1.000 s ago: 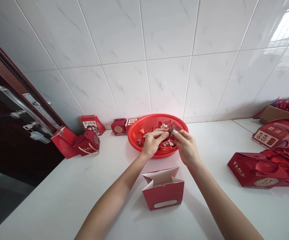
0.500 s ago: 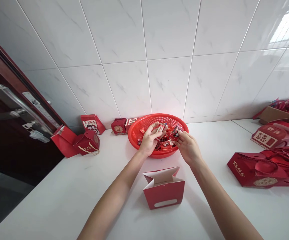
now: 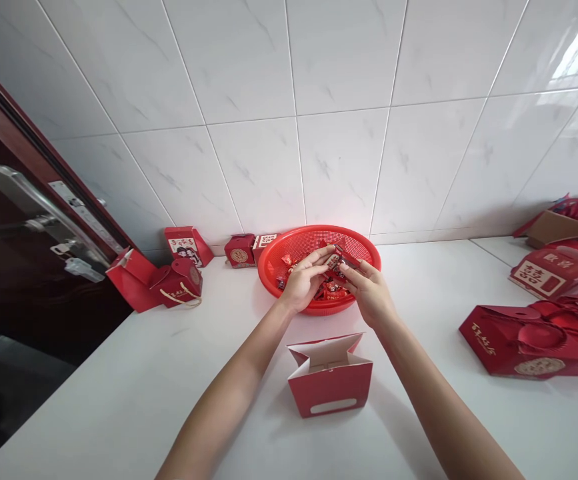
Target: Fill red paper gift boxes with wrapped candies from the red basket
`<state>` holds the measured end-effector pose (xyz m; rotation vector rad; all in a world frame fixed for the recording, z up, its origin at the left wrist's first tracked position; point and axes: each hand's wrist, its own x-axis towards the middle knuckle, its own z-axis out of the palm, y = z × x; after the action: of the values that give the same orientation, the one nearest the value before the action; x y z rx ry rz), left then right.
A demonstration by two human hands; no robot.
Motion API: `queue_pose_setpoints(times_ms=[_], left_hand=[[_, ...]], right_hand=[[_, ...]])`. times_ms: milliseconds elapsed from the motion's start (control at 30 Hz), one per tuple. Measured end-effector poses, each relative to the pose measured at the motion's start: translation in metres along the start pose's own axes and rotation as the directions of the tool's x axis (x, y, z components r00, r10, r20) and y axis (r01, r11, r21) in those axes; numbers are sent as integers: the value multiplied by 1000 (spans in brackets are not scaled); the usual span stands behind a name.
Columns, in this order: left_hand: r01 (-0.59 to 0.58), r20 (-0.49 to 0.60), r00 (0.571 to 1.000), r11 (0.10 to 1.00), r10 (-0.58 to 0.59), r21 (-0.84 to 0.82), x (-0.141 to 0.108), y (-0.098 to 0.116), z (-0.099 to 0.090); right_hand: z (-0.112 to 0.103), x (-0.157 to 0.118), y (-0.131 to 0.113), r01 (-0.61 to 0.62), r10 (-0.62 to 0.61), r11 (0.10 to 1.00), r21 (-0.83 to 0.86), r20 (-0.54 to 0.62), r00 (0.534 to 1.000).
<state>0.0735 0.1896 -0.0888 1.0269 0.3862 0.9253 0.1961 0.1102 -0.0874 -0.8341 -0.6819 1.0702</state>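
Observation:
Over a red plastic basket (image 3: 319, 308) of wrapped candies (image 3: 333, 291), my two hands meet. My left hand (image 3: 305, 281) is closed on wrapped candies (image 3: 333, 260) with dark red and printed wrappers. Fingers of my right hand (image 3: 370, 293) pinch a wrapped candy at the same spot, pressed against those in the left. How many pieces are held cannot be made out. Nearer to me, between my forearms, a red paper gift box (image 3: 333, 390) stands upright with its top open and its white inside showing.
Small red gift boxes (image 3: 240, 252) stand by the tiled wall, left of the basket. More boxes (image 3: 176, 283) sit by the door (image 3: 13, 267) with its metal handle. On the right lie several red boxes (image 3: 513, 340) and a brown carton (image 3: 563, 230) with red items.
My right hand has moved left and brought its candy against those in my left hand. The view has shifted slightly; the open box stands in the same place.

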Motion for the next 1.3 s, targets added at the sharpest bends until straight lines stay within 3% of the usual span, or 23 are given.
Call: queue_pose_setpoints(times_ms=[233, 433, 500, 567, 767, 867, 1033, 1300], left_hand=[[21, 128, 991, 997, -30, 71, -2, 0, -3], [-50, 171, 985, 948, -5, 316, 15, 28, -22], [-112, 117, 991, 861, 61, 496, 28, 38, -35], [-115, 83, 993, 698, 79, 707, 40, 45, -49], [53, 59, 974, 475, -217, 879, 50, 34, -68], [106, 11, 960, 402, -278, 910, 48, 25, -72], [135, -72, 983, 392, -171, 910, 49, 26, -79], [170, -155, 985, 488, -70, 856, 48, 30, -74]], right_hand=[[-3, 4, 0, 15, -15, 1000, 0, -37, 999], [-8, 8, -6, -65, 68, 996, 66, -40, 997], [-9, 11, -9, -76, 84, 991, 114, -67, 994], [-10, 13, -11, -90, 108, 981, 172, -93, 990], [-19, 20, -6, -131, 136, 955, 265, -2, 991], [-23, 23, -2, -138, 143, 951, 276, 1, 990], [-21, 22, -1, -137, 141, 964, 228, 1, 990], [-16, 18, -3, -116, 120, 969, 218, -3, 993]])
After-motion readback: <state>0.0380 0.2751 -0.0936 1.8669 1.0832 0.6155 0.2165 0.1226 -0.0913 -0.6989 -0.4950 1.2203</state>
